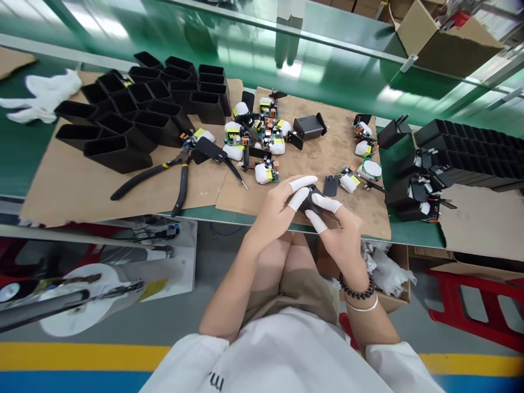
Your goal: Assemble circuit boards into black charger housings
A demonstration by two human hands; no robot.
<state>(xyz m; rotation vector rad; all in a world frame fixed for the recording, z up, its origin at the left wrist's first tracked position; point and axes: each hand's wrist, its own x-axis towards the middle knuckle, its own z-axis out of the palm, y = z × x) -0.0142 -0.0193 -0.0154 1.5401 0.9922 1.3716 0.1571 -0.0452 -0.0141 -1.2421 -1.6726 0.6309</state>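
Note:
My left hand (282,204) and my right hand (339,226), both with white finger cots, grip a small black power adapter casing (309,201) between their fingertips. It is held close to the bench's front edge, and the fingers hide much of it. Just right of it lies a black plate with plug pins (331,185). Beside that plate sits a small circuit board with white and yellow parts (349,181). Beyond my hands a closed-looking black casing (309,126) rests on the cardboard.
Several circuit boards (268,139) lie in a cluster at centre. Open black casings (118,153) stand at left, near pliers (180,164) and a screwdriver (233,166). Rows of black casings (470,147) fill the right. A white glove (45,95) lies far left.

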